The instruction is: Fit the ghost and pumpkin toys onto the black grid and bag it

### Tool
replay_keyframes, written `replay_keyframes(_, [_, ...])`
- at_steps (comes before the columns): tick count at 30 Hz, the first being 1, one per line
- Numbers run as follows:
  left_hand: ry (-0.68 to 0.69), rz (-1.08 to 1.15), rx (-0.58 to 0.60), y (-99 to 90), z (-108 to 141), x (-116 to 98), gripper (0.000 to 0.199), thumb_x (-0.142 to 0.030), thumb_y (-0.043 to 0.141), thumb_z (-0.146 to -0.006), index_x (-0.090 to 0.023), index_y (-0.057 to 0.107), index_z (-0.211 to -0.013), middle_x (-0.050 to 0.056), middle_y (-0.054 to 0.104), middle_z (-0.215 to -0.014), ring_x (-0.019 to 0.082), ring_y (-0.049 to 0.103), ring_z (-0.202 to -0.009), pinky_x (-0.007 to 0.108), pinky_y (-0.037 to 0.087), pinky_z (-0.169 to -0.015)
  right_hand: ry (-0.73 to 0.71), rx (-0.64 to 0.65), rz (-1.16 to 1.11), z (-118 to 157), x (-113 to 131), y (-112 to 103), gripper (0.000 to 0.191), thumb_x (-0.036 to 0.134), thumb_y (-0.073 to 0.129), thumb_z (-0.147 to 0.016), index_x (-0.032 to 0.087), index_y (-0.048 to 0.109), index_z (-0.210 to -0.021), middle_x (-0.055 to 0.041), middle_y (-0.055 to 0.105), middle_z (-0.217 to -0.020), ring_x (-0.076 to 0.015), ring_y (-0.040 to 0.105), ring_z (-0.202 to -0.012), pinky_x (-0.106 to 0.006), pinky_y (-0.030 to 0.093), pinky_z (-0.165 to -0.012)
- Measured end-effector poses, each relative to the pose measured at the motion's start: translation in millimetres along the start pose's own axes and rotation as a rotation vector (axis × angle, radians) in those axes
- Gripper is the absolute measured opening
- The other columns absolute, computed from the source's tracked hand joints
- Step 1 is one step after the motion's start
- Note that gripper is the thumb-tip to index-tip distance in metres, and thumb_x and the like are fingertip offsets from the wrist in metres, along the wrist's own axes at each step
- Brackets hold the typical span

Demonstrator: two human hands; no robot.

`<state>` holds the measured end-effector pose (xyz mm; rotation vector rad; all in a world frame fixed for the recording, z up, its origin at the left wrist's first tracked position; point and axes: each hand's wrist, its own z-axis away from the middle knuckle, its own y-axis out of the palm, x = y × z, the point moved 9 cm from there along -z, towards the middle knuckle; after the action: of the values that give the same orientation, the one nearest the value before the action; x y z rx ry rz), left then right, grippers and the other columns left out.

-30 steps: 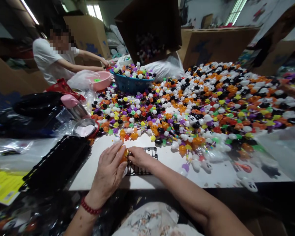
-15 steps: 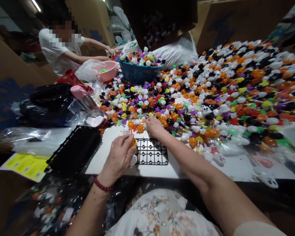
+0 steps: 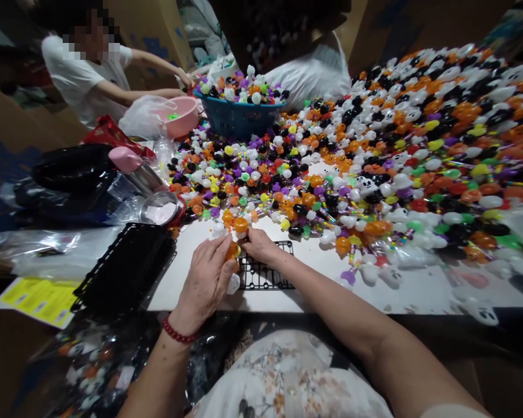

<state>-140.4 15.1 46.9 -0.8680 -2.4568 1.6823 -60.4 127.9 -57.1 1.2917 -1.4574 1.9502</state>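
My left hand (image 3: 210, 268), a red bead bracelet at its wrist, is closed around small plastic trinkets: an orange and yellow trinket (image 3: 232, 251) shows at the thumb, and a white trinket (image 3: 234, 284) sticks out below. Just right of it, my right hand (image 3: 260, 246) has its fingers pinched at an orange trinket (image 3: 241, 225) with a pale lower part. Beneath the right hand and forearm lies a black plastic grid rack (image 3: 265, 277), partly covered. Another orange trinket (image 3: 228, 217) and a white one (image 3: 218, 230) lie just beyond my left fingertips.
A large heap of coloured trinkets (image 3: 401, 157) spreads over the white table (image 3: 331, 293). Behind stands a blue basket (image 3: 239, 119) full of them. Black trays (image 3: 122, 270), a metal scoop (image 3: 159, 208) and plastic bags are at left. A co-worker (image 3: 87, 75) sits beyond a pink basin (image 3: 183, 116).
My right hand has drawn back from the heap's edge toward my left hand, with an orange trinket at its fingertips. My left hand keeps its hold. The view has shifted slightly.
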Motion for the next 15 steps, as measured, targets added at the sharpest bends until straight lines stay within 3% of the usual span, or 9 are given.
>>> replay_keyframes(4, [-0.006, 0.008, 0.009, 0.2, -1.2, 0.1, 0.047, -0.033, 0.033, -0.101, -0.017, 0.04, -0.144, 0.014, 0.055, -0.134, 0.025, 0.048, -0.126, 0.049, 0.036, -0.111, -0.041, 0.016, 0.118, -0.6, 7.8, -6.7, 0.018, 0.018, 0.056, -0.087, 0.015, 0.064, -0.103, -0.0115, 0.072, -0.101, -0.0227, 0.065, -0.091, -0.027, 0.045, -0.075])
replay_keyframes(12, [-0.004, -0.022, -0.01, 3.5, -3.7, 3.8, 0.046, -0.033, 0.035, -0.101, -0.017, 0.041, -0.143, 0.015, 0.055, -0.134, 0.026, 0.049, -0.125, 0.05, 0.039, -0.11, -0.144, 0.066, 0.34, 2.6, 13.8, 7.9, 0.03, 0.016, 0.049, -0.089, 0.017, 0.059, -0.117, -0.0109, 0.072, -0.104, -0.0213, 0.066, -0.089, -0.026, 0.044, -0.074])
replay_keyframes(15, [-0.002, -0.023, -0.027, -2.0, -5.4, 1.0, 0.046, -0.032, 0.035, -0.101, -0.019, 0.039, -0.144, 0.015, 0.053, -0.136, 0.026, 0.047, -0.128, 0.051, 0.039, -0.11, -0.143, 0.101, 0.334, 2.5, 12.7, 10.7, 0.026, 0.017, 0.05, -0.089, 0.017, 0.062, -0.112, -0.009, 0.072, -0.103, -0.0206, 0.065, -0.09, -0.026, 0.045, -0.075])
